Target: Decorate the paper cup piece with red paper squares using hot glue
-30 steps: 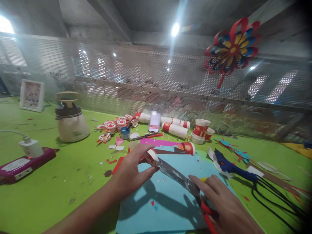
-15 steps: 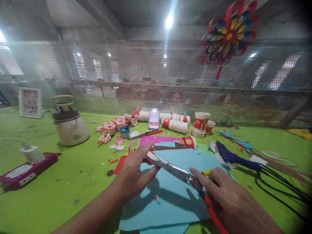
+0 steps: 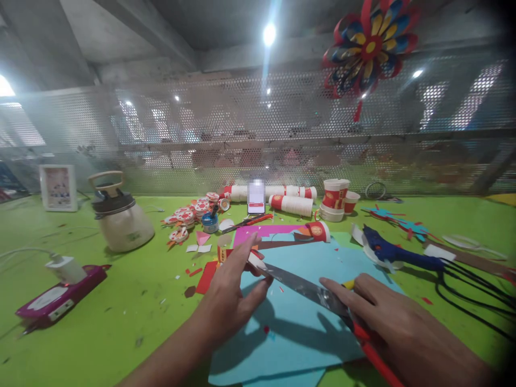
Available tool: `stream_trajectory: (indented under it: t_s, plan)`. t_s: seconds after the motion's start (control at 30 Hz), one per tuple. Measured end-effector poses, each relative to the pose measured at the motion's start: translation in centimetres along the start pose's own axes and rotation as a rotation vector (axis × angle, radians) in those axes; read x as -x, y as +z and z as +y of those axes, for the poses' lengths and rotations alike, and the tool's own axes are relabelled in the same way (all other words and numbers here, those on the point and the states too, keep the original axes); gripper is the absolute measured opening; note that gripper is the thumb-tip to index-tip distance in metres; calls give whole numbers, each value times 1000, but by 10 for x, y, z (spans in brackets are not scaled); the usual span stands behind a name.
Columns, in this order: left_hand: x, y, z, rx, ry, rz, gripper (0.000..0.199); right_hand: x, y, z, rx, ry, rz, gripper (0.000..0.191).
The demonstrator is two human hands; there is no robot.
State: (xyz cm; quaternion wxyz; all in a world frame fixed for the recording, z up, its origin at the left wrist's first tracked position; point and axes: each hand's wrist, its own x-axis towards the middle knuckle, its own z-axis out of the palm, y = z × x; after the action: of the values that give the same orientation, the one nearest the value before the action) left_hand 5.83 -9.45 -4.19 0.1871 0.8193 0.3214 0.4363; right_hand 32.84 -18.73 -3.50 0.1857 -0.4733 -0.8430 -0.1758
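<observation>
My left hand (image 3: 234,293) pinches a small white piece with a red edge (image 3: 256,262), which looks like cut paper cup; the fingers partly hide it. My right hand (image 3: 387,312) is wrapped round the red handles of a pair of scissors (image 3: 300,284), its index finger stretched along the blades. The blades point left, their tip right at the white piece. Something yellow (image 3: 348,284) shows beside my right fingers; I cannot tell what it is. Below both hands lies light blue paper (image 3: 306,333) with small red and blue scraps on it.
A blue glue gun (image 3: 391,252) with black cables lies on the right. Behind the paper are a red paper cup (image 3: 320,232), a second pair of scissors (image 3: 250,221), stacked cups (image 3: 292,205) and a phone (image 3: 256,196). A jug (image 3: 124,223) and power strip (image 3: 64,295) stand left.
The view has shifted slightly, so the table things appear a little farther right. My hands keep their holds on the white piece and the scissors, with little other visible movement.
</observation>
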Motion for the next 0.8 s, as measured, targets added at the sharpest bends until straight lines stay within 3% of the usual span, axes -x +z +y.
stream_trajectory:
  t_s: [0.5,0.8]
  plan:
    - [-1,1,1,18,46,62,69,13,10,0,-31,42,-52,51]
    - [-2,3,1,25,56,83,68,12,12,-1,-86,38,11,49]
